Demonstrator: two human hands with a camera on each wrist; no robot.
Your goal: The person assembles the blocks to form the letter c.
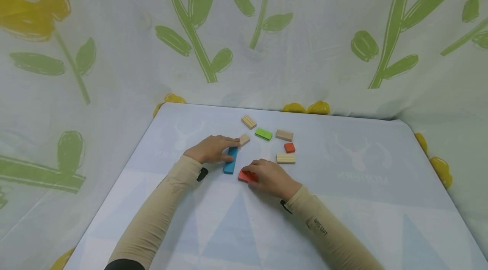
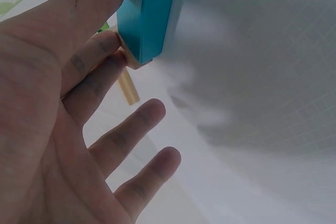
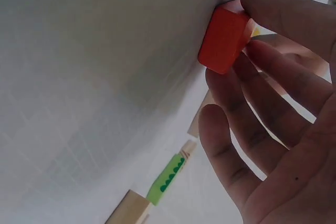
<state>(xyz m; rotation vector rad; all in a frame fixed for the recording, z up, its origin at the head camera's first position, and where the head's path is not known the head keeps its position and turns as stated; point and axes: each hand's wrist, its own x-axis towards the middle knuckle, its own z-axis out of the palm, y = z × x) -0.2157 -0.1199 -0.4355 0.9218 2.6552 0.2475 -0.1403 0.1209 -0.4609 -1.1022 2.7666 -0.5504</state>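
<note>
In the head view, my left hand (image 1: 213, 149) has its thumb on the side of a long blue block (image 1: 230, 164) that lies on the table. Its index and middle fingertips reach the block's far end, where a pale wooden block (image 1: 244, 139) sits against it. The ring and little fingers stretch out free in the left wrist view. To the right, my right hand (image 1: 272, 177) grips a red block (image 3: 223, 40) between thumb and fingers, low at the tabletop. That red block is partly covered by the fingers in the head view.
Beyond the hands, more blocks form a loose curve: a striped wooden one (image 1: 249, 122), a green one (image 1: 264, 134), a plain wooden one (image 1: 284, 135), a small red one (image 1: 289, 147) and another striped one (image 1: 286, 158). A flowered curtain (image 1: 320, 50) hangs behind the table (image 1: 366, 227).
</note>
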